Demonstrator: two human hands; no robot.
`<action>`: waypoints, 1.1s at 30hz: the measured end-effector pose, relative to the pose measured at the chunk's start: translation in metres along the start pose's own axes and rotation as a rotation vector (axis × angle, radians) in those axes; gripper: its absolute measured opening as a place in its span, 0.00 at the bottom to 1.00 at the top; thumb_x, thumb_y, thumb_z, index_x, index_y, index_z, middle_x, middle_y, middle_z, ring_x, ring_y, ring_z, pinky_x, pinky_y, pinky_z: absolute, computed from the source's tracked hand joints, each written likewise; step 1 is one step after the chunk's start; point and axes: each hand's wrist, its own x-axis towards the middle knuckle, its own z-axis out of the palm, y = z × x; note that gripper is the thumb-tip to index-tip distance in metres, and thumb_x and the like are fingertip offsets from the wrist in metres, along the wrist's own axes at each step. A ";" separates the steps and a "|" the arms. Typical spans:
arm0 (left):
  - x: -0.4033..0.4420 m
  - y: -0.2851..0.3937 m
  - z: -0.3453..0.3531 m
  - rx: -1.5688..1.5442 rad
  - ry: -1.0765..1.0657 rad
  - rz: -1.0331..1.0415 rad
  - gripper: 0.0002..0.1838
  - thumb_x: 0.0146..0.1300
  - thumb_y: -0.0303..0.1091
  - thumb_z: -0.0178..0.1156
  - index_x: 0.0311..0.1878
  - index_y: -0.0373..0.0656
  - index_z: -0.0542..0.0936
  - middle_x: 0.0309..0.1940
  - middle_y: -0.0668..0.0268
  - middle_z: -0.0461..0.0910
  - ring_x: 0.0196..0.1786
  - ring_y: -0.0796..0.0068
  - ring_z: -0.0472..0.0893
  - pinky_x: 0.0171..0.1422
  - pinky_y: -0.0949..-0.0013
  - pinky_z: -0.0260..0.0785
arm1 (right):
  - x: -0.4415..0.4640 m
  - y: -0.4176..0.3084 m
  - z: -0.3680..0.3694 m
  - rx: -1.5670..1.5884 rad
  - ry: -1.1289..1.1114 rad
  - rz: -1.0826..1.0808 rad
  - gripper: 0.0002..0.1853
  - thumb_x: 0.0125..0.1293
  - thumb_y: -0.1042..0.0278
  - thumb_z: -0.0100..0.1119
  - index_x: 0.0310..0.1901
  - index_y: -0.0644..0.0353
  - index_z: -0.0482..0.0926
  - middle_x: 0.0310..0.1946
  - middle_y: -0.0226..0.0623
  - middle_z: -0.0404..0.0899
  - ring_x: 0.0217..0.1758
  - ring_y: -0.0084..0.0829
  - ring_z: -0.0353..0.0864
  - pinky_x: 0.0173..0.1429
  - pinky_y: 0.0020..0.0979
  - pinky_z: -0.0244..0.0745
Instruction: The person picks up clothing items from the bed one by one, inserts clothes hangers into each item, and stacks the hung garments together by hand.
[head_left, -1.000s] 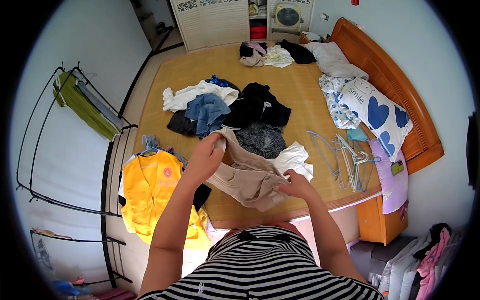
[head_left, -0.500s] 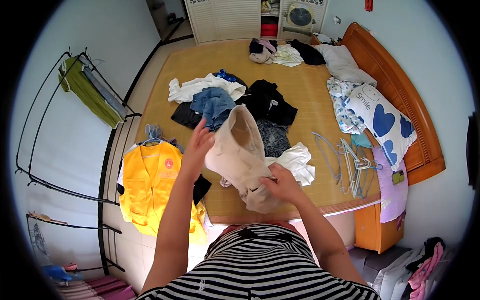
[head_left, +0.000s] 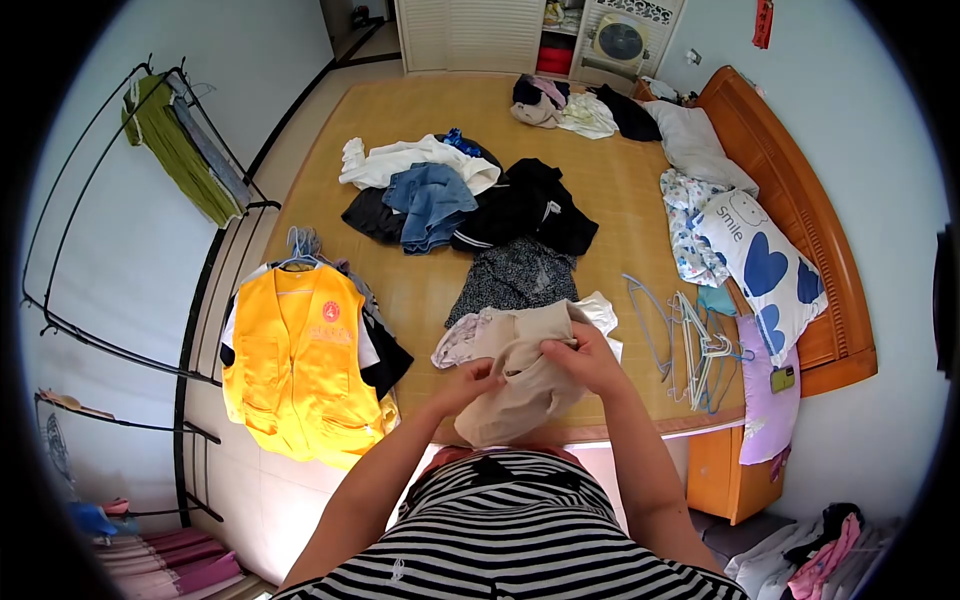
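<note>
Step in hand, as judged: two-handed adjustment of the beige garment [head_left: 515,408], located at the near edge of the bed [head_left: 400,290], between the hands. The left hand [head_left: 466,389] pinches a fold on its left side; the right hand [head_left: 588,362] pinches the upper right fabric. Next move likely calls for control of the loose lower cloth. Container: far wardrobe [head_left: 490,38] — open compartment holds a red item [head_left: 554,60]; other contents indistinct.

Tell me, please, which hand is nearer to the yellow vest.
Left. The left hand is to the right of the yellow vest, at the beige garment; the right hand is farther right, on the same garment.
</note>
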 end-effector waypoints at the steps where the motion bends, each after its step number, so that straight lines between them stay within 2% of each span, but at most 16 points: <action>1: 0.000 0.001 -0.002 0.001 -0.002 -0.002 0.18 0.62 0.37 0.62 0.52 0.39 0.76 0.41 0.72 0.78 0.42 0.84 0.74 0.50 0.76 0.67 | -0.001 0.001 -0.005 -0.023 0.061 0.072 0.14 0.62 0.63 0.63 0.44 0.64 0.80 0.37 0.28 0.81 0.40 0.20 0.77 0.45 0.25 0.73; 3: -0.005 0.004 -0.007 0.112 0.098 0.065 0.10 0.66 0.36 0.58 0.44 0.40 0.78 0.34 0.77 0.77 0.37 0.88 0.72 0.43 0.80 0.65 | -0.004 -0.001 -0.014 -0.005 0.135 0.167 0.16 0.63 0.59 0.62 0.43 0.64 0.81 0.37 0.30 0.81 0.40 0.21 0.77 0.44 0.27 0.74; 4: -0.007 0.007 -0.010 0.115 0.093 0.061 0.10 0.66 0.36 0.58 0.44 0.40 0.78 0.34 0.77 0.77 0.37 0.88 0.72 0.43 0.80 0.65 | -0.006 0.005 -0.021 -0.002 0.141 0.168 0.16 0.63 0.59 0.62 0.43 0.64 0.81 0.37 0.30 0.81 0.40 0.21 0.77 0.44 0.27 0.74; 6: -0.012 0.013 -0.015 0.048 0.267 0.020 0.08 0.68 0.34 0.56 0.44 0.40 0.79 0.35 0.77 0.77 0.40 0.88 0.72 0.48 0.81 0.64 | -0.010 0.022 -0.039 -0.279 0.260 0.145 0.18 0.63 0.57 0.60 0.44 0.65 0.80 0.35 0.36 0.82 0.38 0.24 0.79 0.42 0.29 0.74; 7: -0.014 0.016 -0.016 0.047 0.274 0.061 0.08 0.69 0.35 0.54 0.43 0.41 0.78 0.32 0.78 0.75 0.38 0.90 0.71 0.46 0.82 0.63 | -0.014 0.024 -0.047 -0.447 0.222 0.199 0.19 0.62 0.56 0.59 0.43 0.67 0.79 0.33 0.44 0.83 0.36 0.34 0.82 0.42 0.33 0.74; 8: -0.013 0.018 -0.014 0.050 0.273 0.057 0.08 0.69 0.35 0.54 0.43 0.41 0.78 0.32 0.78 0.75 0.38 0.90 0.71 0.46 0.82 0.63 | -0.015 0.034 -0.050 -0.443 0.224 0.201 0.19 0.62 0.56 0.59 0.43 0.67 0.79 0.33 0.44 0.83 0.36 0.34 0.82 0.42 0.33 0.74; 10: -0.012 0.026 -0.005 0.100 0.304 0.116 0.08 0.70 0.36 0.52 0.39 0.43 0.77 0.26 0.81 0.69 0.32 0.92 0.66 0.38 0.84 0.59 | -0.020 0.051 -0.050 -0.674 0.247 0.307 0.19 0.61 0.57 0.60 0.43 0.68 0.77 0.31 0.49 0.82 0.35 0.46 0.82 0.41 0.38 0.75; 14: -0.011 0.034 0.013 -0.009 0.335 0.012 0.09 0.72 0.37 0.50 0.37 0.45 0.74 0.23 0.83 0.62 0.27 0.92 0.59 0.31 0.83 0.53 | -0.028 0.067 -0.025 -0.827 0.444 0.352 0.19 0.59 0.59 0.61 0.45 0.66 0.76 0.32 0.51 0.81 0.38 0.51 0.79 0.44 0.41 0.74; 16: -0.008 0.027 0.018 0.145 0.416 0.147 0.10 0.72 0.39 0.49 0.36 0.46 0.73 0.22 0.83 0.59 0.25 0.92 0.56 0.28 0.82 0.49 | -0.029 0.077 -0.010 -0.983 0.579 -0.190 0.21 0.57 0.61 0.62 0.49 0.65 0.74 0.35 0.51 0.79 0.42 0.49 0.78 0.48 0.40 0.73; 17: -0.010 0.026 0.019 0.148 0.415 0.143 0.10 0.72 0.39 0.49 0.36 0.46 0.73 0.22 0.83 0.59 0.25 0.92 0.56 0.28 0.82 0.49 | -0.029 0.083 0.001 -0.780 0.525 -0.165 0.17 0.57 0.63 0.61 0.45 0.64 0.76 0.37 0.49 0.78 0.45 0.47 0.77 0.51 0.38 0.71; 18: -0.012 0.027 0.021 0.126 0.413 0.117 0.11 0.72 0.40 0.49 0.36 0.46 0.74 0.22 0.83 0.60 0.26 0.92 0.56 0.28 0.82 0.50 | -0.030 0.084 0.010 -0.776 0.527 -0.162 0.17 0.57 0.63 0.61 0.45 0.64 0.76 0.37 0.49 0.78 0.45 0.47 0.77 0.51 0.38 0.71; 20: -0.016 0.024 0.023 0.109 0.410 0.087 0.11 0.72 0.40 0.48 0.37 0.46 0.74 0.22 0.83 0.60 0.26 0.92 0.57 0.29 0.83 0.50 | -0.032 0.085 0.025 -0.528 0.119 -0.054 0.11 0.59 0.66 0.60 0.39 0.64 0.78 0.36 0.47 0.79 0.43 0.47 0.78 0.49 0.39 0.72; 22: -0.017 0.018 0.022 0.059 0.441 0.079 0.13 0.72 0.40 0.47 0.37 0.42 0.74 0.26 0.79 0.63 0.31 0.88 0.60 0.36 0.81 0.57 | -0.033 0.081 0.036 -0.509 0.126 0.001 0.09 0.59 0.67 0.59 0.37 0.64 0.79 0.34 0.46 0.79 0.40 0.45 0.79 0.46 0.38 0.73; 26: -0.023 0.010 0.027 0.022 0.457 0.042 0.13 0.73 0.40 0.47 0.38 0.41 0.74 0.25 0.79 0.64 0.31 0.88 0.60 0.36 0.80 0.57 | -0.035 0.067 0.038 -0.476 0.047 0.195 0.08 0.59 0.68 0.59 0.36 0.64 0.79 0.29 0.45 0.81 0.32 0.42 0.80 0.39 0.34 0.74; 29: -0.025 0.005 0.031 -0.024 0.516 0.058 0.13 0.73 0.40 0.47 0.37 0.42 0.74 0.25 0.79 0.64 0.30 0.89 0.60 0.35 0.81 0.56 | -0.036 0.066 0.037 -0.384 -0.016 0.209 0.09 0.59 0.67 0.60 0.36 0.64 0.80 0.28 0.44 0.81 0.30 0.38 0.81 0.37 0.32 0.75; 33: -0.029 0.006 0.032 -0.146 0.418 -0.009 0.12 0.73 0.39 0.48 0.36 0.43 0.74 0.24 0.80 0.65 0.29 0.90 0.60 0.34 0.81 0.56 | -0.032 0.094 0.039 -0.372 -0.108 0.176 0.10 0.58 0.66 0.61 0.37 0.63 0.81 0.29 0.44 0.82 0.31 0.36 0.81 0.38 0.32 0.75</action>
